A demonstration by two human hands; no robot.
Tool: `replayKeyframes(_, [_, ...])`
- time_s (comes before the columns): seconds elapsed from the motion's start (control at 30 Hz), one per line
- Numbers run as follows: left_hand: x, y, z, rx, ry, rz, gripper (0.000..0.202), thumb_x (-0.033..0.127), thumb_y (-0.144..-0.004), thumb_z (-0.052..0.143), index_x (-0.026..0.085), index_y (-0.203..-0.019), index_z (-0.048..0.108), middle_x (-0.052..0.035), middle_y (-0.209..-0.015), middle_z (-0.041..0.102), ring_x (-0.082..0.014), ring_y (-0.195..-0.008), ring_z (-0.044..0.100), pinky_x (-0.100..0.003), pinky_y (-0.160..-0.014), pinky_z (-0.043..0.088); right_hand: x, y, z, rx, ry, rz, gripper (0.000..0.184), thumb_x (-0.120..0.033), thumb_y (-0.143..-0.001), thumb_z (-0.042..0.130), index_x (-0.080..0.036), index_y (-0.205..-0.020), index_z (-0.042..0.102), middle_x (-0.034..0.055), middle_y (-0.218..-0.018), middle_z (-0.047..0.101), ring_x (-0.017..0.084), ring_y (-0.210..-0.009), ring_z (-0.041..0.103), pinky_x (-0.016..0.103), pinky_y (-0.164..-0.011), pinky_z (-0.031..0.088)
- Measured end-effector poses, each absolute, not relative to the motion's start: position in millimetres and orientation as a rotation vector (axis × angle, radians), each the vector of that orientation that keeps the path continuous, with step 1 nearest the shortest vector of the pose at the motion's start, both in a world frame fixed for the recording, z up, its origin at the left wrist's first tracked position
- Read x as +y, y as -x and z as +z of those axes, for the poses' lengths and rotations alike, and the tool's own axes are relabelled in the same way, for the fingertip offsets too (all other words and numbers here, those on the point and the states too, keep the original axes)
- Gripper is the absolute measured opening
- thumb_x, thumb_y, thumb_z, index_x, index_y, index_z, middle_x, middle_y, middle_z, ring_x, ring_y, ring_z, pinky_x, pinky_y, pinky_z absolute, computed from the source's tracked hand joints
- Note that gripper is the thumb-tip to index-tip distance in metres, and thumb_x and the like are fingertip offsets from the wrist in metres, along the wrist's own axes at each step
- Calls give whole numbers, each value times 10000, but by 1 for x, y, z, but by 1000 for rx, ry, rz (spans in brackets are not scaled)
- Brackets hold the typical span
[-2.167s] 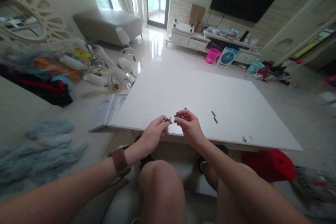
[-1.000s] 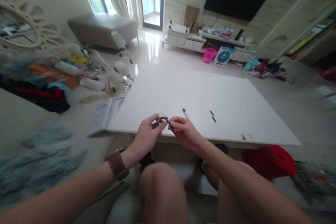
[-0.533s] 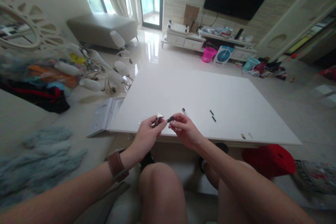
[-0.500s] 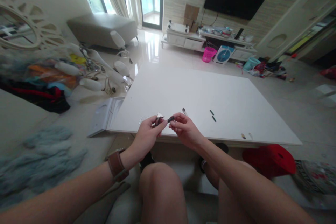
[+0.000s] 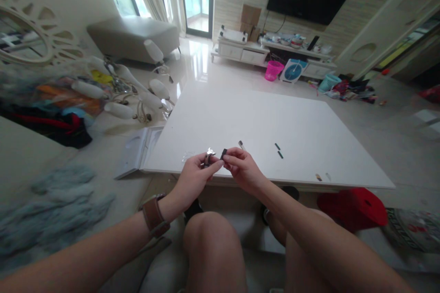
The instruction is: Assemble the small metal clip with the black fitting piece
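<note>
My left hand [image 5: 194,178] pinches a small silvery metal piece [image 5: 208,155] over the near edge of the white tabletop [image 5: 261,123]. My right hand [image 5: 242,169] is closed on a small dark part [image 5: 223,153], held right beside the metal piece, the two nearly touching. A brown strap sits on my left wrist [image 5: 154,215]. A thin grey stick [image 5: 242,145] lies on the table just beyond my right hand. Two small dark pieces [image 5: 279,150] lie further right.
A white tray [image 5: 135,151] lies on the floor left of the table, with a chandelier [image 5: 130,91] behind it. A red stool [image 5: 350,208] stands at the right near my knee. Two tiny bits [image 5: 322,176] rest near the table's front edge.
The dark part in my right hand has come closer to the metal piece and tilted more upright. Both hands stay at the table's near edge.
</note>
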State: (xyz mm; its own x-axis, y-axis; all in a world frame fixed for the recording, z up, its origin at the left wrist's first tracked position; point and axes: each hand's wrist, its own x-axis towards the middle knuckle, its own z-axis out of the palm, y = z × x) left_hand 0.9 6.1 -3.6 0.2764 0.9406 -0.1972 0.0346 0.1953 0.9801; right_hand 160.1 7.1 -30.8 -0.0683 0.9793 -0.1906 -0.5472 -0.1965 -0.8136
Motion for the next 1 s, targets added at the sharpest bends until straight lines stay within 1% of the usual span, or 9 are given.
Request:
replayKeyframes(0.17, [8,0,-8,1100,-1139,866,323,433,-784,730,147,-926,680,49,-600,507,-88,-544,426,-216,-504,303,9,-161,-31,-645,912,1563,196,-207,-588,869,-204,-694,704,-31,-684,660,93,-604,546,238,-587,422])
replayKeyframes(0.3, [8,-1,-8,1094,-1118,870,375,444,-772,748,142,-991,706,42,-614,528,-89,-546,435,-214,-501,305,7,-161,-31,-769,973,1531,213,-224,-593,874,-196,-704,694,-37,-602,637,89,-558,542,226,-555,394])
replayKeyframes(0.47, [7,0,-12,1121,-1108,894,340,456,-753,766,132,-838,707,37,-566,523,-82,-519,418,-214,-493,298,3,-163,-29,-966,1129,1396,211,-272,-613,873,-175,-692,704,-6,-574,653,113,-549,566,243,-545,415])
replayKeyframes(0.6, [11,1,-18,1169,-1006,1007,351,475,-805,700,128,-761,675,32,-526,507,-77,-489,399,-214,-480,289,3,-166,-32,-965,1140,1335,203,-289,-638,868,-182,-694,704,-16,-564,645,108,-537,562,243,-540,420])
replayKeyframes(0.67, [12,1,-18,1184,-969,1053,311,433,-819,676,126,-775,673,25,-537,525,-80,-490,415,-214,-482,306,4,-167,-33,-960,1138,1330,207,-290,-637,870,-184,-695,702,-18,-569,646,106,-535,562,241,-539,420])
replayKeyframes(0.73, [12,1,-15,1210,-972,1035,220,327,-784,694,127,-878,694,42,-517,509,-84,-477,413,-211,-465,293,5,-167,-33,-962,1144,1331,211,-291,-631,871,-182,-694,702,-13,-584,655,105,-535,563,240,-535,420])
replayKeyframes(0.8, [11,1,-11,1212,-984,982,281,245,-744,703,135,-1002,700,71,-482,460,-80,-451,374,-206,-443,260,4,-166,-31,-971,1153,1332,212,-292,-627,870,-179,-699,705,-7,-597,664,105,-534,565,240,-533,422])
replayKeyframes(0.9, [8,0,-8,1123,-967,899,357,332,-760,727,138,-1058,698,89,-477,401,-70,-428,309,-207,-424,224,3,-165,-27,-998,1163,1337,216,-295,-620,871,-177,-703,712,-5,-587,661,109,-536,569,241,-533,424])
replayKeyframes(1.0, [7,-1,-10,1116,-999,818,373,448,-740,763,137,-938,708,78,-493,409,-60,-419,304,-213,-411,202,1,-164,-24,-1040,1177,1334,220,-303,-614,875,-173,-690,715,-1,-573,656,113,-541,567,244,-534,423])
